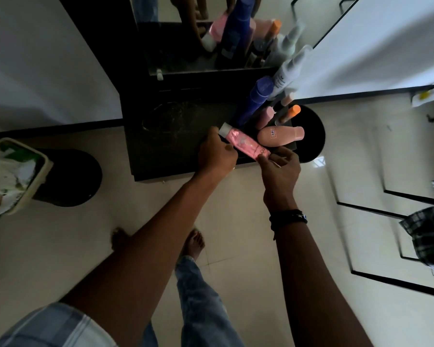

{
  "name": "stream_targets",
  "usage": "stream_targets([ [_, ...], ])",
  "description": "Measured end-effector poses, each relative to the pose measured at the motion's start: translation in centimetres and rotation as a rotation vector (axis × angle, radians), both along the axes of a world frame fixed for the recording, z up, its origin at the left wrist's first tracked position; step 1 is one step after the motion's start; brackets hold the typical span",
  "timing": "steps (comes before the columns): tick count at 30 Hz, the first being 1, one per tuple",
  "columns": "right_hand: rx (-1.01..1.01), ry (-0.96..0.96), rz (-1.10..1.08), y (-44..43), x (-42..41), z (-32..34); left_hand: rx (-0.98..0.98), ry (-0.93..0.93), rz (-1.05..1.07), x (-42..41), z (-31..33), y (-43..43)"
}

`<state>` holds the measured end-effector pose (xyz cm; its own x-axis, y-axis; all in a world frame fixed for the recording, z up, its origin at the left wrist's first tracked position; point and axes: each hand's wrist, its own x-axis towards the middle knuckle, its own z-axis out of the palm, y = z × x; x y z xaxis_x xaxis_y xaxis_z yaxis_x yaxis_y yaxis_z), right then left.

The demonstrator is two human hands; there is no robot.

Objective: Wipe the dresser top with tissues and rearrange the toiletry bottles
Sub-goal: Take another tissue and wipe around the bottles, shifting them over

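Right, nr me: bare feet [194, 242] on pale floor tiles [60, 246], both arms reaching fwd. Left hand [217, 152] has its grip curled round the cap end of the pink tube [246, 144]. Right hand [281, 171], dark bands [288, 217] at the wrist, pinches the flat end. Tube is slanted over the front-right of the dark tabletop [173, 126], which looks dusty in the middle. Just behind it a peach bottle [281, 135] lies on its side. Blue bottle [257, 98], white spray bottle [286, 73] & orange-capped one [290, 112] stand at the right edge. Left of the dresser, a bin [18, 176] w/ crumpled tissues sits on a black stool [68, 176]. Mirror [186, 33] at the back reflects the bottles.
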<state>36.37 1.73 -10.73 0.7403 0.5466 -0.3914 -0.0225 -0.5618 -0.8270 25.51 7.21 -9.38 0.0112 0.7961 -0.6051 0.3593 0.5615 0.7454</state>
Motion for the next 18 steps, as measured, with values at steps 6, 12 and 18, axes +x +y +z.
stream_targets([
  [6, 0.058, 0.083, 0.028, -0.5, -0.1, -0.2, 0.067, 0.070, -0.097, -0.6, -0.3, -0.2],
  [12, 0.098, 0.140, 0.045, -1.3, -0.9, -0.1, 0.093, 0.058, -0.143, -2.0, -1.2, -0.9],
  [18, 0.082, 0.189, -0.035, -1.8, -1.8, -0.1, 0.222, 0.032, -0.066, -4.2, -1.1, -2.7],
])
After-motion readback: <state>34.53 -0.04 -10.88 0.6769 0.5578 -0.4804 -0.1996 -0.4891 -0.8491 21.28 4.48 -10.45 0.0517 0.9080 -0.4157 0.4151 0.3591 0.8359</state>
